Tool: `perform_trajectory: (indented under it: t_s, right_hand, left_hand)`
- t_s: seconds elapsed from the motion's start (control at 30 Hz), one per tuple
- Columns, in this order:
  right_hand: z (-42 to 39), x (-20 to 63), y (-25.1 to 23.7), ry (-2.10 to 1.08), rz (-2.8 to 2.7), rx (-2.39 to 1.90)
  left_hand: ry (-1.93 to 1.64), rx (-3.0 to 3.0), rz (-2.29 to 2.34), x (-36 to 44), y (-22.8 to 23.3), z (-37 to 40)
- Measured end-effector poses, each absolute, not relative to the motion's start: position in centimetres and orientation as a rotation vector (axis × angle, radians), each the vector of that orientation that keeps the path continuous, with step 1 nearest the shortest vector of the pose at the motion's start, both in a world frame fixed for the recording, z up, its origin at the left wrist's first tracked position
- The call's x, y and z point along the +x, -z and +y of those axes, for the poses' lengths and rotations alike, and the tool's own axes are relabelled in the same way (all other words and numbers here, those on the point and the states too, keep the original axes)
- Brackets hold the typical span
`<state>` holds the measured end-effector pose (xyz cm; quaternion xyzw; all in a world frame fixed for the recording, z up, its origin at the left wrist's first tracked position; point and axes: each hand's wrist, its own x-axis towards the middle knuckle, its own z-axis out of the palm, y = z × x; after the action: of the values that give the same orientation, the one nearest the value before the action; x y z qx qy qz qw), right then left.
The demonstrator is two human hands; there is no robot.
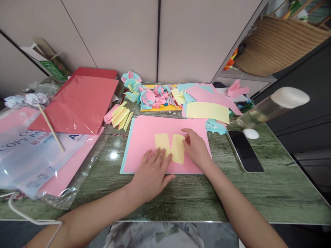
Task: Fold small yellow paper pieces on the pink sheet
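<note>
A yellow piece of paper point(178, 151) with a V-shaped gap at its top edge lies on a stack of pink paper point(144, 127). My left hand point(153, 172) rests flat on its lower left part, fingers spread. At the paper's right side, my right hand point(197, 148) has its fingers curled at the edge, pinching it; the fingertips are partly hidden. The right half of the yellow paper bows slightly. Beneath the pink sheets, a light blue sheet point(126, 151) shows along the left edge.
Folded paper strips point(120, 116) and paper flowers point(148, 96) lie behind the stack. To the left are red folders point(82, 100) and a plastic copy-paper bag point(38, 151). On the right stand a phone point(245, 151), a white oval object point(250, 133) and a clear bottle point(261, 110).
</note>
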<state>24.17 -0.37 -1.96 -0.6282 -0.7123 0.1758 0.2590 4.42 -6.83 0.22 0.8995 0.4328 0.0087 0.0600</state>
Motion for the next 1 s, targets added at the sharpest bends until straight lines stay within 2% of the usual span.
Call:
perform_trajectory:
  t_s: [1.0]
  right_hand:
    - [-0.53,24.08,1.71,-0.371,-2.016,-1.742]
  left_hand:
    - [-0.016,2.737,1.35,4.64,-0.29,-6.89]
